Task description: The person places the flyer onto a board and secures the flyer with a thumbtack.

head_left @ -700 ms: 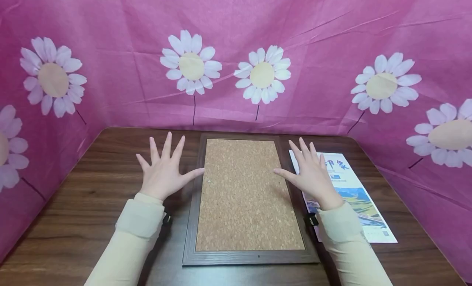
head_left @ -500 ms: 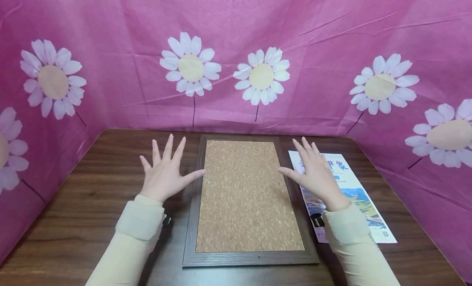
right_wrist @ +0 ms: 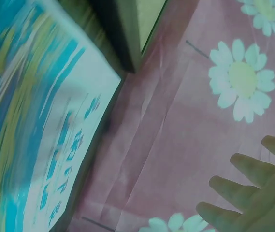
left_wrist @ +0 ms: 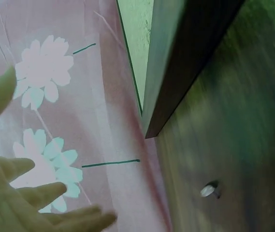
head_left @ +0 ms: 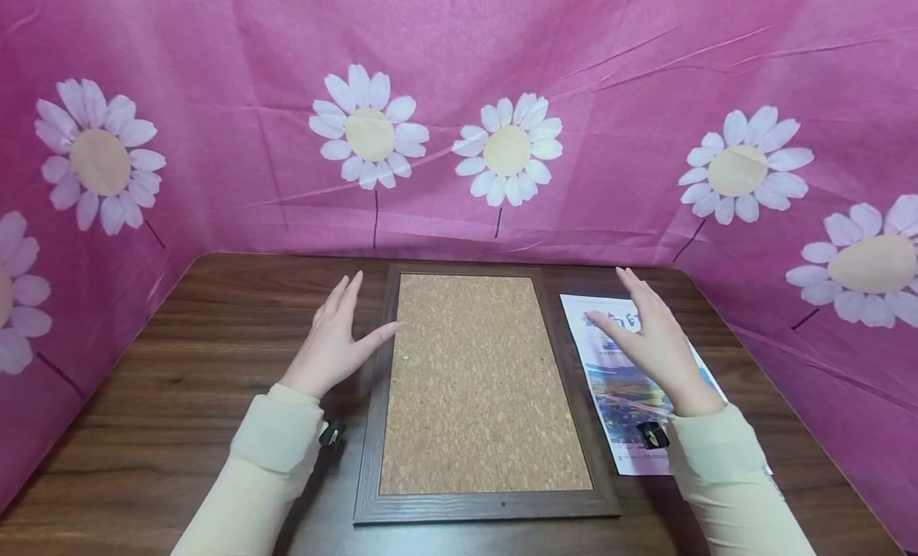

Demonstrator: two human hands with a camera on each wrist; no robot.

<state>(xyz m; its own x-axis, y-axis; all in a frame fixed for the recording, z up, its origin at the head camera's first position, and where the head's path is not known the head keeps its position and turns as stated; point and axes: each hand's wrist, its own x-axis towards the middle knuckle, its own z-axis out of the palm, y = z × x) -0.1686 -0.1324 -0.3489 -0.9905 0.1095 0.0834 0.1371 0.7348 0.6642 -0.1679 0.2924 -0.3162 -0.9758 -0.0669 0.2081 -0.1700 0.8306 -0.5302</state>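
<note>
A cork board (head_left: 480,381) with a dark brown frame lies in the middle of the table. Over its left edge hovers my left hand (head_left: 326,349), thumb spread from straight fingers, holding nothing. My right hand (head_left: 656,345), likewise holding nothing, is raised over a white brochure (head_left: 610,389) with a colourful landscape picture, right of the board. The hand and forearm hide part of the brochure. In the left wrist view, a small pale, shiny object (left_wrist: 209,189) rests on the wood; its kind is unclear.
The brown wooden table (head_left: 165,413) is bordered at the back and sides by a pink cloth (head_left: 445,30) printed with large white daisies. A dark wrist camera (head_left: 653,435) sits on the inner side of the right wrist, another (head_left: 331,433) on the left.
My right hand has moved right, further over the brochure, and turned so its palm faces inward. My left hand has turned inward too, its fingers closer together. Board and brochure stay put.
</note>
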